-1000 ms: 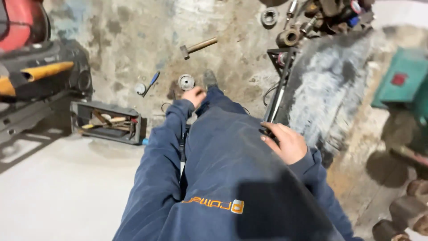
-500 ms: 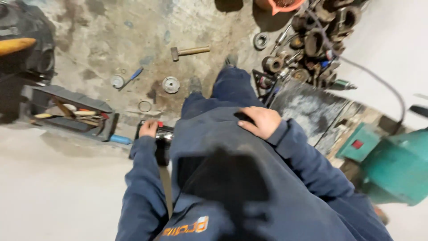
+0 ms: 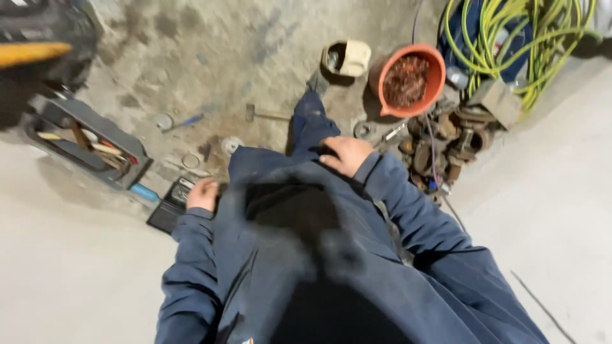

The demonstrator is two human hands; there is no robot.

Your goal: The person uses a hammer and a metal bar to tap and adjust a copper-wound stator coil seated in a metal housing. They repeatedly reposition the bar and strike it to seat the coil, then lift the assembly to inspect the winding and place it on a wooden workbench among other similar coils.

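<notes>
Nearest the camera, the person's dark blue work jacket (image 3: 357, 280) filled the lower middle of the view, both sleeves reaching forward. The right hand (image 3: 345, 155) lay palm down on the blue-trousered thigh (image 3: 310, 127), fingers loosely spread and gripping nothing. The left hand (image 3: 203, 194) rested at the hip, just beside a flat black case (image 3: 171, 205) on the floor; its fingers were curled, and whether they held anything could not be told through the blur.

Pale bare concrete floor (image 3: 70, 274) lay open to the left of the body, and another pale stretch ran down the right side. Ahead, the concrete turned stained and grey, scattered with small parts: a metal ring (image 3: 190, 160), a round metal disc (image 3: 164, 121), a blue-handled tool (image 3: 188, 120) and a small hammer with a wooden handle (image 3: 266, 114).

To the left, a dark open toolbox tray (image 3: 131, 167) held wooden-handled tools. To the right of the leg, a heap of rusty metal fittings (image 3: 440, 146) crowded the edge of the stained patch. Beyond it stood an orange plastic bucket (image 3: 438, 81) filled with reddish-brown scrap, and beside that a cream-coloured open container (image 3: 357, 57), its contents unclear. Farthest off, yellow-green coiled cable (image 3: 510, 38) lay piled in the top right corner.
</notes>
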